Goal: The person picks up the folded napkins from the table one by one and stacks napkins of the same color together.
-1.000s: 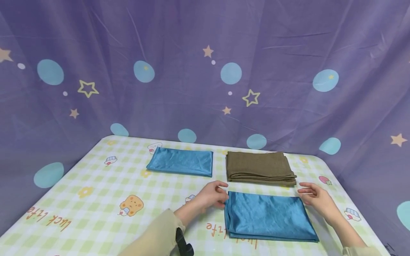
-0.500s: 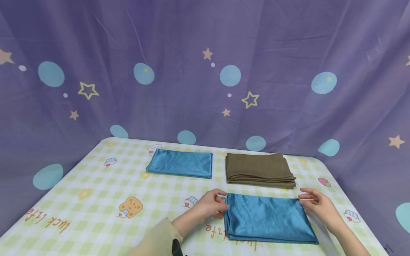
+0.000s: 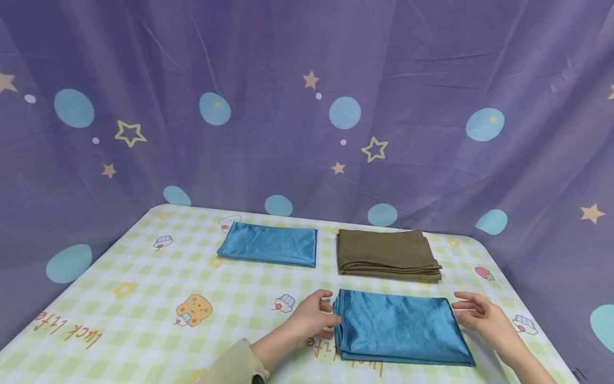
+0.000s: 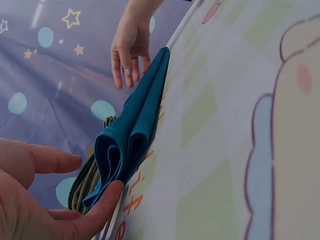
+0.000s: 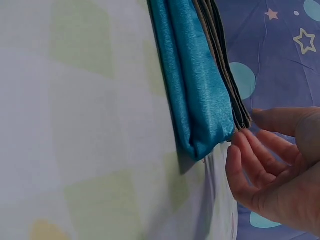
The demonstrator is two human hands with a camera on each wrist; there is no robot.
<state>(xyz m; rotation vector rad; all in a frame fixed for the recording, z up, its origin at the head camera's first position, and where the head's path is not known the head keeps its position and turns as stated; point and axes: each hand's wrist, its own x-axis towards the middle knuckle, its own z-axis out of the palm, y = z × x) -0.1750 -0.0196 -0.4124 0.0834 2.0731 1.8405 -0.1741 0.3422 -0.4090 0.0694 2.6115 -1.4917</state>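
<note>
A folded blue satin cloth [image 3: 403, 328] lies on the table in front of the person, its stacked loops of fabric showing at the left end in the left wrist view. My left hand [image 3: 313, 319] is at that left end, fingers apart and loosely bent; one fingertip appears to touch the lower folds [image 4: 107, 170]. At the opposite end hovers my right hand [image 3: 484, 320], its fingers loosely bent beside the cloth's right edge and holding nothing. Behind this cloth lies a folded brown cloth [image 3: 386, 250], and a second folded blue cloth [image 3: 271, 244] is to its left.
A green-checked tablecloth [image 3: 144, 320] with cartoon prints covers the table. Beyond the table's far edge hangs a purple curtain [image 3: 268, 149] patterned with stars and blue ovals. The left part of the table shows bare tablecloth.
My left hand has come slightly nearer the person along the cloth's left edge, where the layers look a little more spread. The right hand has shifted slightly right and nearer. The cloths stay put.
</note>
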